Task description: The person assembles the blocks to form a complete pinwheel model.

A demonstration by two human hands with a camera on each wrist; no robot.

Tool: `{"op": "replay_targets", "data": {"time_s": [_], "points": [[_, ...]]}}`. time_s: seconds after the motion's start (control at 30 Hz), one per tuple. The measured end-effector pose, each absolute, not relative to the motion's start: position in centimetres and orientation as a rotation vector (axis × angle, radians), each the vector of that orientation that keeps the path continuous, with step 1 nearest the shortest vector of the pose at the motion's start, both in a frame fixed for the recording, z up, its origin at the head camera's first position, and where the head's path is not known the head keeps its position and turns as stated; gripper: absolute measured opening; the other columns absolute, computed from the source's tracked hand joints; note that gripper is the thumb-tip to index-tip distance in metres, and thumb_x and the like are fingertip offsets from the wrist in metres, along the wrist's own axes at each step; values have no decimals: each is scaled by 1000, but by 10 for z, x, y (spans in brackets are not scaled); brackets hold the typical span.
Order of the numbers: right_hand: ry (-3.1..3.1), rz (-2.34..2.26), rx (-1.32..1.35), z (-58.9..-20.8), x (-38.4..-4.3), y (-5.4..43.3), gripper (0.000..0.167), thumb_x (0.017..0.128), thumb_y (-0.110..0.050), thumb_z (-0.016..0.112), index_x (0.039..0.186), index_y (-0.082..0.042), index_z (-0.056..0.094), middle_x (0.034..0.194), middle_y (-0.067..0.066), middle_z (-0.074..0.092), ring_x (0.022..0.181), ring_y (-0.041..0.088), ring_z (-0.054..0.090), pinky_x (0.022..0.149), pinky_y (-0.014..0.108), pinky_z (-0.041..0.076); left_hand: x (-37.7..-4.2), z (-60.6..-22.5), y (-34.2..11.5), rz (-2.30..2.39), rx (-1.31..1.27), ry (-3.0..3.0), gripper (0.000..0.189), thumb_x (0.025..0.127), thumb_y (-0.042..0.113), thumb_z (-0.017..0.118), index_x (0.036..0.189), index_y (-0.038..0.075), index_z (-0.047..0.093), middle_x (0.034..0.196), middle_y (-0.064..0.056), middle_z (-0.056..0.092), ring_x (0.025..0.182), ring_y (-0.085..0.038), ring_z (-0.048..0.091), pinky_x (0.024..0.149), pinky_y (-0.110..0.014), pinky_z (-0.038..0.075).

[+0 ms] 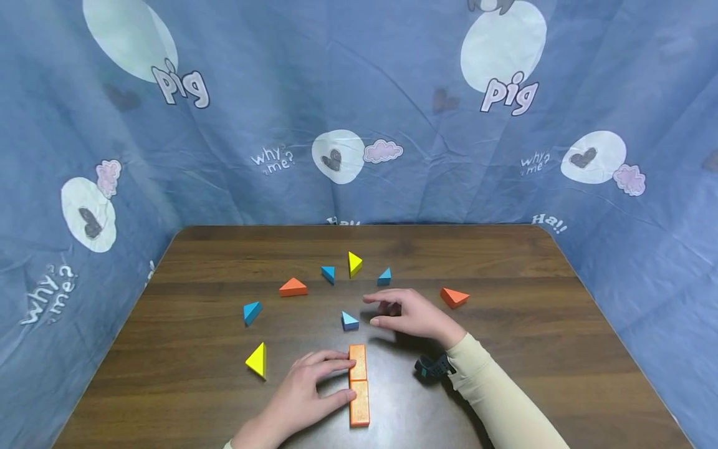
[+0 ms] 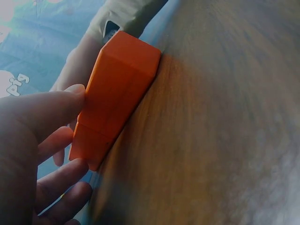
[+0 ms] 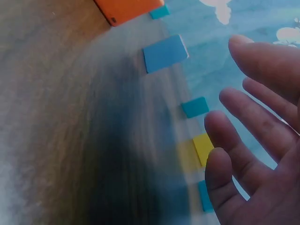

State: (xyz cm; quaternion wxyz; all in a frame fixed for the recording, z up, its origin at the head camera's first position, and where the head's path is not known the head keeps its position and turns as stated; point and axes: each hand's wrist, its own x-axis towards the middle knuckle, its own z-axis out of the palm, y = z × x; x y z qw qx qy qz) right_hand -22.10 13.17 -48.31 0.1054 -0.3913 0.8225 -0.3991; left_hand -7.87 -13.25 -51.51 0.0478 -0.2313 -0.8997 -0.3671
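At lower centre, a spread left hand (image 1: 307, 388) touches two orange blocks (image 1: 361, 408); a loosely parted right hand (image 1: 412, 315) hovers beside a blue wedge (image 1: 350, 323).

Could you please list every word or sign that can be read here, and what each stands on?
"pig": twice on the cloth.
"why me?": three times on the cloth.
"Ha!!": on the cloth, right; another, centre, half hidden behind the table.
A print left of the table is too small to read.
A mark on an orange block, likewise.
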Motion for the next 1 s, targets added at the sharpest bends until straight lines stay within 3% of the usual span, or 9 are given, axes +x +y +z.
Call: {"op": "replay_targets", "data": {"time_s": [0.2, 0.47, 0.73, 1.0], "points": [[2375, -1140, -1179, -490, -232, 125, 50, 93, -34, 71, 137, -14, 60, 126, -2, 64, 96, 7, 61, 80, 30, 52, -80, -514, -132, -1141, -709, -2776, 43, 84, 59, 71, 120, 37, 70, 123, 22, 58, 111, -6, 54, 95, -48, 43], [2317, -984, -1278, -489, -250, 110, 55, 88, -37, 75, 138, -19, 60, 130, -15, 59, 101, 8, 58, 79, 27, 51, -80, -515, -133, -1112, -697, -2798, 44, 84, 62, 68, 121, 38, 68, 123, 23, 57, 112, -6, 53, 96, -48, 42], [2126, -991, -1271, -490, -263, 99, 57, 85, -31, 80, 137, -20, 61, 114, -16, 66, 90, 9, 61, 71, 27, 50, -80, -515, -132, -1129, -707, -2768, 44, 83, 61, 69, 121, 38, 69, 124, 23, 57, 114, -5, 53, 97, -46, 42], [2061, -883, -1284, -482, -269, 90, 60, 84, -27, 81, 139, -21, 59, 117, -16, 65, 87, 7, 63, 76, 26, 52, -79, -512, -132, -1141, -701, -2781, 44, 83, 59, 71, 122, 37, 69, 124, 23, 57, 114, -6, 53, 97, -47, 42]]}}
